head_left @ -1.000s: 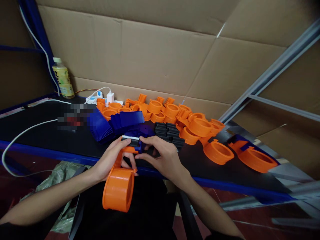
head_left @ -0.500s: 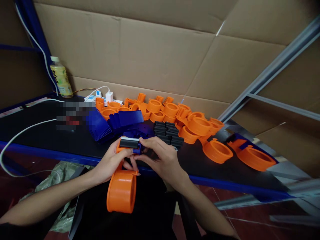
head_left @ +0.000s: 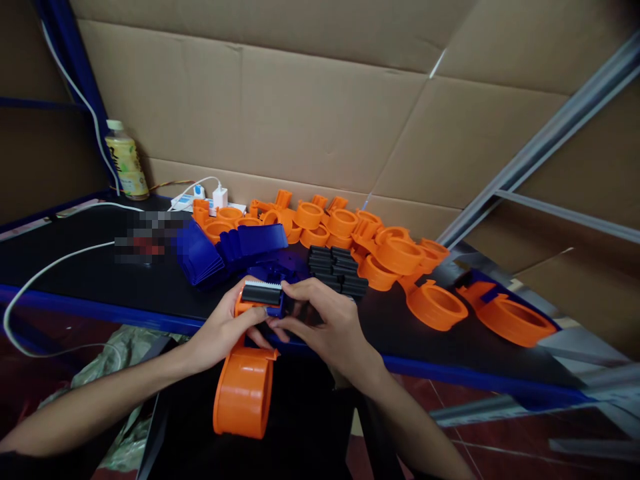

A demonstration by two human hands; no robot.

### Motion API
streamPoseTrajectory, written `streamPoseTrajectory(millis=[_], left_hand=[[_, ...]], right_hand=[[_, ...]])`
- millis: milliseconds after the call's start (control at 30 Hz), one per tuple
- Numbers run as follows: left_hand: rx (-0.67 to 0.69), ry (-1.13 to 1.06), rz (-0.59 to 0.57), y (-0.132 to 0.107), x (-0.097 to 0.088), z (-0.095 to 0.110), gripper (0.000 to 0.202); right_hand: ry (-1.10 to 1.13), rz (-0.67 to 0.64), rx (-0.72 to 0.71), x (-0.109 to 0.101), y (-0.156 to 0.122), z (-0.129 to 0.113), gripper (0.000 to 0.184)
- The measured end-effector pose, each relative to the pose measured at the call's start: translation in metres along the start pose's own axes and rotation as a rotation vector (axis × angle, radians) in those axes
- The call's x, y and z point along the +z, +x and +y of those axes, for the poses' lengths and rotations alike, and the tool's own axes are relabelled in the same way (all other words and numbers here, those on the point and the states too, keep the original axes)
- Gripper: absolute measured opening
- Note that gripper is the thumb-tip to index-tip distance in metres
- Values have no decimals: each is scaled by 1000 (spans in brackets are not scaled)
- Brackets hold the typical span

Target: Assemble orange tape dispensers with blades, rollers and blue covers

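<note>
Over the table's front edge, my left hand (head_left: 227, 328) grips an orange tape dispenser (head_left: 243, 393) by its head, the wide ring hanging below. A black roller (head_left: 261, 293) and a white serrated blade (head_left: 263, 284) sit across that head. My left thumb presses beside a small blue part (head_left: 276, 311) at the head's right end. There my right hand (head_left: 327, 323) is closed, index finger at the blade's end and thumb below. What lies between its fingers is partly hidden.
Many orange dispenser bodies (head_left: 400, 255) are heaped along the back and right. Blue plates (head_left: 200, 257) and black rollers (head_left: 333, 267) lie ahead of my hands. A drink bottle (head_left: 127, 160), a power strip (head_left: 233, 209) and a white cable (head_left: 55, 260) are at the left.
The view has shifted slightly, so the scene sits a little lower. Both hands keep hold at the dispenser's head, which has turned slightly; the right fingers stay at its right end.
</note>
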State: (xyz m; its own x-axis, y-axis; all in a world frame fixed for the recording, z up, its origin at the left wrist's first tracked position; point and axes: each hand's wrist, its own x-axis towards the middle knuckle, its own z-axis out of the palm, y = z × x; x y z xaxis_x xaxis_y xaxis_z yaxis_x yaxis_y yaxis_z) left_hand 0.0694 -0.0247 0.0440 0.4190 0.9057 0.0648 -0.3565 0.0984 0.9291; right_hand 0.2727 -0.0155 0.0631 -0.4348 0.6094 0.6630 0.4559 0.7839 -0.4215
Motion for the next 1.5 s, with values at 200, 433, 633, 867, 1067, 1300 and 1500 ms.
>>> streamPoseTrajectory(millis=[200, 433, 633, 867, 1067, 1300, 1500], left_hand=[[-14, -385, -288, 2, -10, 10, 42], [58, -204, -73, 0, -11, 14, 40], [88, -122, 101, -7, -5, 16, 43], [188, -303, -75, -4, -7, 24, 59], [120, -489, -178, 4, -10, 19, 51], [-28, -495, -274, 13, -29, 1, 62], [-78, -521, -237, 8, -25, -4, 50]], right_hand=[[-64, 23, 79, -12, -3, -3, 47], [-50, -57, 99, -44, -10, -46, 36], [-289, -143, -29, -22, -16, -72, 44], [117, -38, 141, -19, 8, -41, 12], [655, -331, 482, -23, 24, -25, 34], [-298, -176, 94, -59, 65, 10, 24], [-428, -363, -229, -21, 135, 60, 31]])
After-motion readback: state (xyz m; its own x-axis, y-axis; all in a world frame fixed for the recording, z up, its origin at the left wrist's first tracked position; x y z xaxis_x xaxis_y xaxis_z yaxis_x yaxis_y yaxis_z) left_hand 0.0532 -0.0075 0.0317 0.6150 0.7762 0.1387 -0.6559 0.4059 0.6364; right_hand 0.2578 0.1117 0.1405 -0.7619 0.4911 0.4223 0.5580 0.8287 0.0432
